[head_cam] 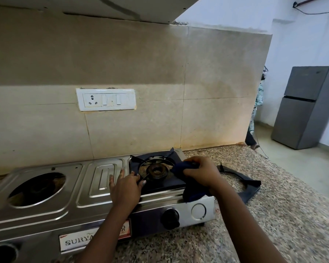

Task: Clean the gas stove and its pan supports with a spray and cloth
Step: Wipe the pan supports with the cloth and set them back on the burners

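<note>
A steel two-burner gas stove [95,188] stands on the granite counter. Its left burner opening [37,188] is bare. A black pan support [154,156] sits over the right burner [155,171]. My left hand [124,186] holds that support's near-left edge, fingers spread on the stove top. My right hand [199,170] grips a bunched dark blue cloth [184,168] against the right side of the support; more cloth hangs over the stove's front edge. A second black pan support [241,184] lies on the counter right of the stove. No spray bottle is in view.
The speckled granite counter [264,215] stretches right and forward. A black knob [170,218] is on the stove's front. A socket-and-switch plate [105,99] sits on the tiled wall. A grey fridge [306,107] and part of a person [255,112] are far right.
</note>
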